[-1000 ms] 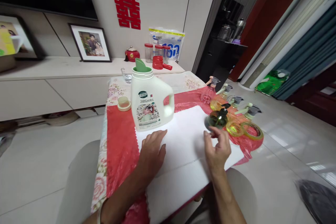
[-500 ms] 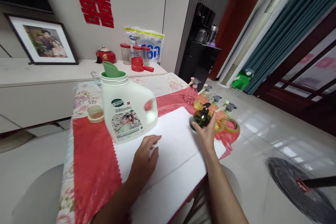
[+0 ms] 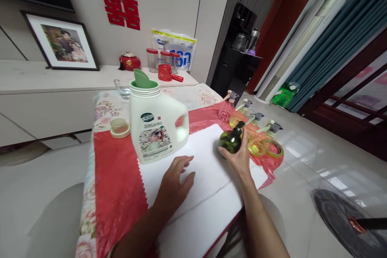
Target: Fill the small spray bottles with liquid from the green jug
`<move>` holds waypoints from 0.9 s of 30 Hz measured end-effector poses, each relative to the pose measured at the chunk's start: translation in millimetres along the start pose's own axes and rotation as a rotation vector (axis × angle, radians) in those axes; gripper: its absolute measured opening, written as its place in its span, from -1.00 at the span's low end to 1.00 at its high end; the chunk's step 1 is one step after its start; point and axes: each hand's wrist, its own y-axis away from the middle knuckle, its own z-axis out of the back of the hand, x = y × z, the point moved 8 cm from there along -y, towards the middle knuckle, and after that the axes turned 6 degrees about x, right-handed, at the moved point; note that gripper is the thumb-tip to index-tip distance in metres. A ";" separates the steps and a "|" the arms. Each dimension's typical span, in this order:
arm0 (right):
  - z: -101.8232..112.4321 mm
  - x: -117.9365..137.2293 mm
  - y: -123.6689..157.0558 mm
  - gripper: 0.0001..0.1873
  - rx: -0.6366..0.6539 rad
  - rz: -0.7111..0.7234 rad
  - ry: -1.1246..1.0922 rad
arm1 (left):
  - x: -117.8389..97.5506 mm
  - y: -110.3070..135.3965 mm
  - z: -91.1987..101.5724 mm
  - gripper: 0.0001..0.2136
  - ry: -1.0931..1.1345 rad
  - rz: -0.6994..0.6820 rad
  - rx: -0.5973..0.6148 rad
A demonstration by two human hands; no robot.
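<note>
My right hand (image 3: pixel 238 155) is wrapped round a dark green pump bottle (image 3: pixel 230 140) with a black pump head, tilted a little over the white sheet (image 3: pixel 208 177). Its fingers partly hide the bottle's right side. My left hand (image 3: pixel 175 181) hovers above the sheet, thumb and fingers apart, holding nothing. Just beyond it stands a large pale green jug (image 3: pixel 159 125) with a handle and a label. Its mouth is uncapped, with a green spout (image 3: pixel 143 80) sticking up. Left of the jug, a pale green cap (image 3: pixel 120 128) rests on the red plastic cover.
Several clear pump bottles, among them a pink one (image 3: pixel 226 109), line the table's right side. A roll of tape (image 3: pixel 275 149) lies near that edge. Behind the jug is a small glass cup (image 3: pixel 122 89). Red-lidded jars (image 3: pixel 152 61) stand on the white cabinet (image 3: pixel 105 80).
The view has shifted, so most things appear further right. My right hand has tilted the dark green bottle and brought it slightly left over the sheet. My left thumb has spread from the fingers.
</note>
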 end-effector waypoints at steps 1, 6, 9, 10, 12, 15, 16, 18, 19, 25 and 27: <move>-6.2 10.1 7.8 0.28 0.051 0.021 -0.031 | 0.4 -0.1 -1.4 -0.63 0.019 0.010 0.004; -49.2 47.6 55.6 0.25 0.302 0.060 -0.211 | -1.1 1.1 -7.5 -0.29 0.116 -0.012 0.030; -69.8 61.0 75.9 0.26 0.393 0.134 -0.221 | -2.6 1.2 -8.0 -0.21 0.154 -0.021 0.052; -72.7 63.7 79.4 0.24 0.401 0.169 -0.205 | -2.4 1.0 -7.8 -0.20 0.168 -0.010 0.058; -74.1 67.5 82.6 0.15 0.427 0.247 -0.173 | -1.0 0.1 -7.1 -0.20 0.200 0.033 0.062; -69.5 68.4 83.0 0.05 0.563 0.320 -0.160 | 2.0 -1.2 -9.4 -0.16 0.256 0.102 0.082; -65.9 67.6 82.7 0.04 0.616 0.325 -0.156 | 3.1 -1.7 -11.1 -0.14 0.276 0.119 0.094; -56.0 65.2 81.0 0.04 0.693 0.303 -0.151 | 5.6 -2.7 -15.2 -0.07 0.315 0.145 0.112; -50.9 64.8 80.0 0.02 0.716 0.282 -0.173 | 6.8 -3.4 -17.2 -0.04 0.332 0.152 0.116; -31.8 72.7 63.6 -0.11 0.425 0.127 -0.416 | 6.4 -8.6 -24.4 0.03 0.338 0.099 0.089; -35.5 78.0 59.0 -0.06 0.322 0.111 -0.392 | 6.8 -9.3 -23.3 -0.03 0.285 0.097 0.052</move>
